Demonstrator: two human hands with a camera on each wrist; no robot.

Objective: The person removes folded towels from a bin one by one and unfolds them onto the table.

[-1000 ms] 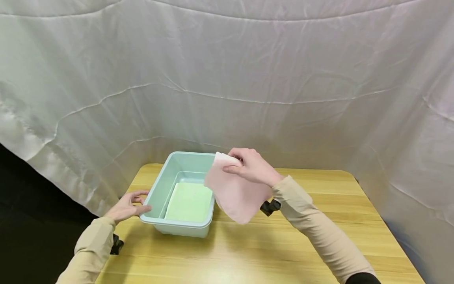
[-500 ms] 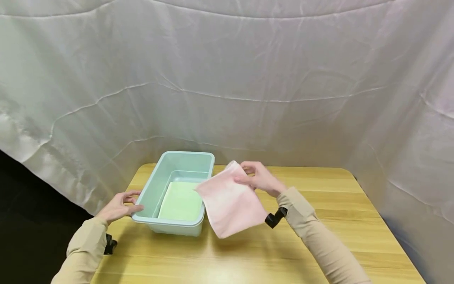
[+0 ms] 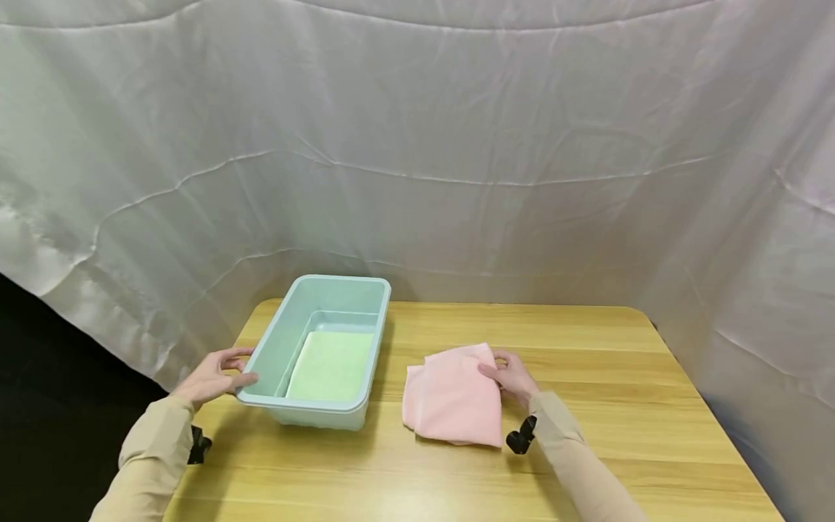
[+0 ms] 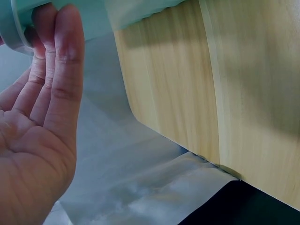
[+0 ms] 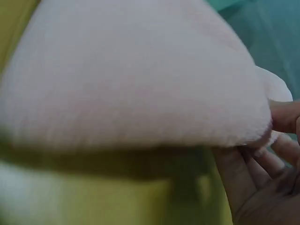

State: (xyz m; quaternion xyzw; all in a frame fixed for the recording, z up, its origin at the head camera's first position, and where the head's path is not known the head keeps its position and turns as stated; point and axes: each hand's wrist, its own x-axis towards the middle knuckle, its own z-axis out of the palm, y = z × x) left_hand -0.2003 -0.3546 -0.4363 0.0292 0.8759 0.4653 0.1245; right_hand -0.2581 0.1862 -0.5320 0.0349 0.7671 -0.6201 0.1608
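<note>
A pale blue-green plastic basin (image 3: 266, 346) stands at the left of the table. My left hand (image 3: 212, 377) grips its near left rim, thumb over the top and fingers along the outer wall; the left wrist view shows the fingers (image 4: 68, 61) up against the basin. Flat inside lies a light green folded cloth (image 3: 331, 366). To the right, a pink cloth (image 3: 459, 399) is folded loosely over itself, low over the wood. My right hand (image 3: 514, 377) pinches its right edge between thumb and fingers. In the right wrist view the pink cloth's fuzzy edge hangs over a shadow.
The wooden table (image 3: 587, 406) stretches right of the pink cloth and toward the front. A grey-white curtain (image 3: 457, 145) hangs behind the table and along its sides. Black wrist cameras sit beneath both sleeves.
The right hand has carried the pink cloth from beside the basin's right rim down and to the right, low over the table. The left hand and basin appear shifted slightly left.
</note>
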